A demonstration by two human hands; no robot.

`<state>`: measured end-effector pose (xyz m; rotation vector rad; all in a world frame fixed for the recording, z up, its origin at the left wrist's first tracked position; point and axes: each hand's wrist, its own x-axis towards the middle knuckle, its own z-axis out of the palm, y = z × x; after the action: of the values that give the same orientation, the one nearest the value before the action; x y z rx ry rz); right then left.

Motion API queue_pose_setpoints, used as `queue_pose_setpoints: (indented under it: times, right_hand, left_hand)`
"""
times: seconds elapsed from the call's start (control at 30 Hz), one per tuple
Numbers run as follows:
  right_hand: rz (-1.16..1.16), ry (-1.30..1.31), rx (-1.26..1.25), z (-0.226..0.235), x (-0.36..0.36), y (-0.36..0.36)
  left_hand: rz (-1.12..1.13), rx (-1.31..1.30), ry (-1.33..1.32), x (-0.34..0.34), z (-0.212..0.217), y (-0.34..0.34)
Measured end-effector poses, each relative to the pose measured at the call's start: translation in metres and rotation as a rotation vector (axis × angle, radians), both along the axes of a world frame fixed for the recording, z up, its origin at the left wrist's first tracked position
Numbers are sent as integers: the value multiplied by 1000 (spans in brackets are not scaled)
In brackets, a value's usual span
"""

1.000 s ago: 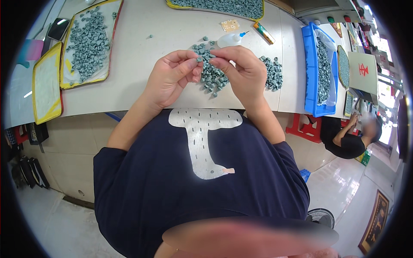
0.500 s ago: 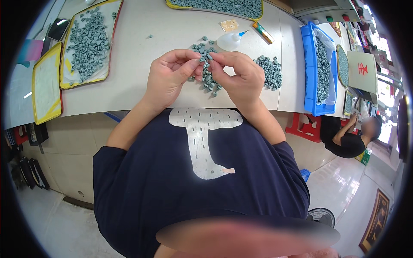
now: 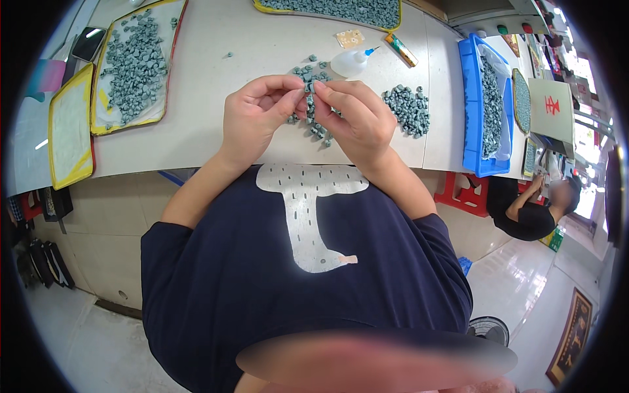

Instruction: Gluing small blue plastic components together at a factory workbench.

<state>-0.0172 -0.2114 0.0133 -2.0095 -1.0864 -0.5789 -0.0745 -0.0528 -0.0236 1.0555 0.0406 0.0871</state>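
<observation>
My left hand (image 3: pixel 257 116) and my right hand (image 3: pixel 357 118) meet over the white table (image 3: pixel 196 124), fingertips pinched together on a small grey-green piece (image 3: pixel 309 86). Under and between the hands lies a loose heap of the same grey-green pieces (image 3: pixel 319 128). A second small pile of pieces (image 3: pixel 407 109) lies just right of my right hand. A white squeeze bottle with a blue tip (image 3: pixel 350 63) lies just beyond the hands.
A yellow-edged tray with several grey pieces (image 3: pixel 134 59) sits at far left, an empty yellow-edged tray (image 3: pixel 69 131) beside it. A blue bin of pieces (image 3: pixel 488 98) stands at right. Another tray (image 3: pixel 341 8) lies at the top. A person (image 3: pixel 531 209) sits lower right.
Both hands have drawn slightly closer together and toward me, still pinching a small piece between the fingertips. The piles and trays have not moved.
</observation>
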Motion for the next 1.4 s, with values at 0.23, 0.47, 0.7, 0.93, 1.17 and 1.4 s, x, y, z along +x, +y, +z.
queue_pose_setpoints:
  times: [0.23,0.47,0.7,0.93,1.17,1.4]
  right_hand:
    - [17,72,57,-10,1,7]
    - [121,176,178,-10,1,3]
    - [113,380,262,-13,0,-7]
    - [138,335,196,-14,0,-13]
    - [109,453,146,-18,2,-9]
    - [-56,652,18,-14,4,-11]
  left_hand:
    - [130,289,-160,-1,2,4]
    - [276,643,-400,1,15,2]
    - [411,994,-809,13,19,3]
    - [404,1077,-899,13,16,2]
    - [378,1049,-715,13,8,3]
    - [203,1075,-440,13,1,14]
